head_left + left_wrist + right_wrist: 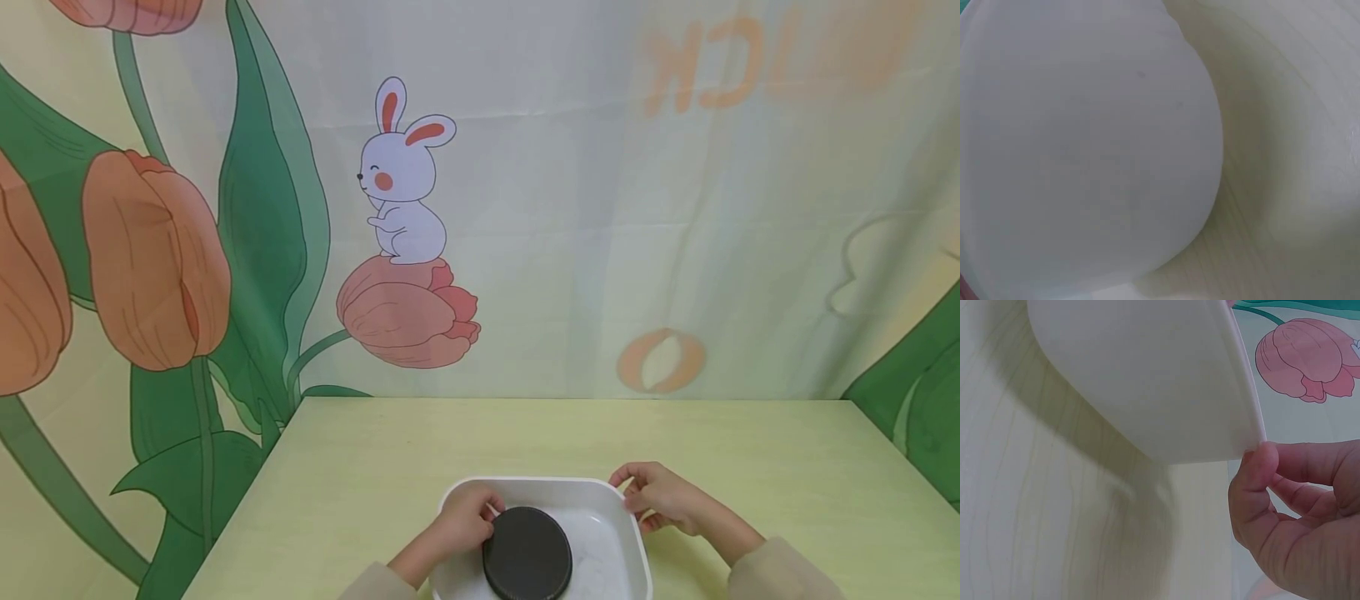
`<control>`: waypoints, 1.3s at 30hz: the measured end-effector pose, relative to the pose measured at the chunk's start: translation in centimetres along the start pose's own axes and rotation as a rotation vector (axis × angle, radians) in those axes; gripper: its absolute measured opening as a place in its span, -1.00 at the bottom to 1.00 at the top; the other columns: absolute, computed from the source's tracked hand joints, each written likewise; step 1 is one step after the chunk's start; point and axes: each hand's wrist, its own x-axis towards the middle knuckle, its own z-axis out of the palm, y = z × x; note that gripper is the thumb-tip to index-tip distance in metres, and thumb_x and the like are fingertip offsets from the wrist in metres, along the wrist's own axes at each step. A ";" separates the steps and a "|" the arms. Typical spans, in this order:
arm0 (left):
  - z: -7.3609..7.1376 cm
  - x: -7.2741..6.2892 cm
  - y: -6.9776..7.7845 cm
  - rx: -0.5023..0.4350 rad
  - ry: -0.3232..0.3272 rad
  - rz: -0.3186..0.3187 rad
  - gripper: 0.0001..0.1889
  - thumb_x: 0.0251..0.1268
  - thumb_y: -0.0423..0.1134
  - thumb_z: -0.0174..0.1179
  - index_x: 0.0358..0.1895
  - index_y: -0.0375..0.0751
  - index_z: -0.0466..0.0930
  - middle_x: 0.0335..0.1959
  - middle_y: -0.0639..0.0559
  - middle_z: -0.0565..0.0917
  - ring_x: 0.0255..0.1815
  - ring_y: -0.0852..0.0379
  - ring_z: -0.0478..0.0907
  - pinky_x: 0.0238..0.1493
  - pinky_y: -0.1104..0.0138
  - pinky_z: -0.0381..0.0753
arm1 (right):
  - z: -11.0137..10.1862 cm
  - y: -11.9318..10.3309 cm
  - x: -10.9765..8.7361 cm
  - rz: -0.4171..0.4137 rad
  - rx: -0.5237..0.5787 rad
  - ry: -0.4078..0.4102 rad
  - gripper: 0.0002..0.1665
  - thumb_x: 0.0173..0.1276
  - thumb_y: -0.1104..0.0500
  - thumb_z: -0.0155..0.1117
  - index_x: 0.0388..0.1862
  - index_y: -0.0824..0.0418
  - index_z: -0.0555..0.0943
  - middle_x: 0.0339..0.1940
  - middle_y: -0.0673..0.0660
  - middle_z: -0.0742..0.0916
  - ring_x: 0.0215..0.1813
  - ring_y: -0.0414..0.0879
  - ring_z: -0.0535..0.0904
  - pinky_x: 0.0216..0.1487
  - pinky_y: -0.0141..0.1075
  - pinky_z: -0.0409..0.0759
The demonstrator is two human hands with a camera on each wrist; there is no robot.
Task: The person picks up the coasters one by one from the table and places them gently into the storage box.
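A white rectangular tray (600, 533) with rounded corners sits at the front of the table, cut off by the bottom of the head view. Inside it is a round black disc (528, 553), like a lid. My left hand (467, 518) reaches over the tray's left rim and pinches the disc's upper left edge. At the far right corner my right hand (663, 498) grips the tray's rim; the right wrist view shows thumb and forefinger (1260, 465) pinching it. In the left wrist view the tray's outer wall (1097, 150) fills much of the picture, and the left hand is hardly visible.
The pale wood-grain table (450, 437) extends behind the tray and to both sides. Beyond its far edge hangs a cloth backdrop (547, 250) printed with tulips and a white rabbit.
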 end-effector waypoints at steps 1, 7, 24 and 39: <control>0.0 0.0 0.0 -0.004 -0.004 -0.005 -0.71 -0.24 -0.68 -0.02 -0.36 -0.37 0.47 -0.57 -0.02 0.43 -0.63 0.22 0.35 -0.71 0.47 0.43 | 0.0 0.0 0.0 0.001 0.000 0.000 -0.63 0.08 0.40 0.09 -0.07 0.39 0.36 -0.52 0.06 0.47 -0.56 -0.17 0.44 -0.59 -0.41 0.44; 0.2 0.0 -0.1 -0.010 -0.017 -0.019 -0.71 -0.22 -0.68 -0.03 -0.33 -0.37 0.46 -0.54 -0.03 0.43 -0.60 0.20 0.35 -0.70 0.47 0.42 | 0.0 -0.1 0.1 0.004 -0.001 -0.004 -0.63 0.10 0.40 0.09 -0.06 0.39 0.36 -0.52 0.06 0.47 -0.58 -0.18 0.44 -0.61 -0.42 0.44; -0.2 -0.1 -0.1 0.053 0.006 0.032 -0.76 -0.20 -0.61 0.05 -0.34 -0.38 0.47 -0.54 -0.05 0.43 -0.55 0.19 0.33 -0.61 0.48 0.37 | 0.1 -0.3 0.1 0.011 -0.006 -0.004 -0.62 0.08 0.40 0.08 -0.07 0.39 0.37 -0.53 0.06 0.47 -0.58 -0.18 0.44 -0.61 -0.43 0.43; -1.7 -0.6 0.4 -0.036 -0.008 0.024 -0.77 -0.02 -0.50 0.10 -0.21 -0.39 0.49 -0.43 -0.04 0.47 -0.58 0.22 0.40 -0.63 0.45 0.47 | -0.3 -0.5 -0.2 0.004 -0.041 0.035 -0.63 0.07 0.37 0.10 -0.08 0.37 0.37 -0.54 0.06 0.47 -0.55 -0.14 0.43 -0.58 -0.39 0.42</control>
